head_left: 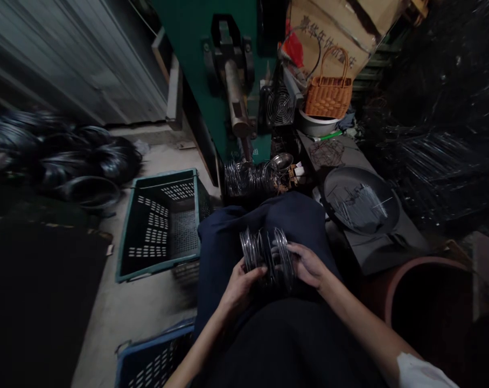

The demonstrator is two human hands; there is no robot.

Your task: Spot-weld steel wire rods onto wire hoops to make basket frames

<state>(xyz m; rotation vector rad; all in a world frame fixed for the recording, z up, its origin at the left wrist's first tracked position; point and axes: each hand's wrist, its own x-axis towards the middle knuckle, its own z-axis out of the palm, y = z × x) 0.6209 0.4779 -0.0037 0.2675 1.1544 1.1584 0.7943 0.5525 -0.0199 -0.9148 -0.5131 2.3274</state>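
Here are the wire rings (250, 252), in two bunches over the middle of the lap (264, 211): the left hand (242, 283) grips one, thumb at its near edge, and the right hand (307, 264) pinches the other. Light, even pressure, bunches kept parallel, should stop the loops tangling. Leftward stands a green crate (158, 268); rightward, a dark pan (351, 176) toward the board's (371, 257) near end.

Left hand (243, 283) and right hand (308, 264) face each other, fingers curled
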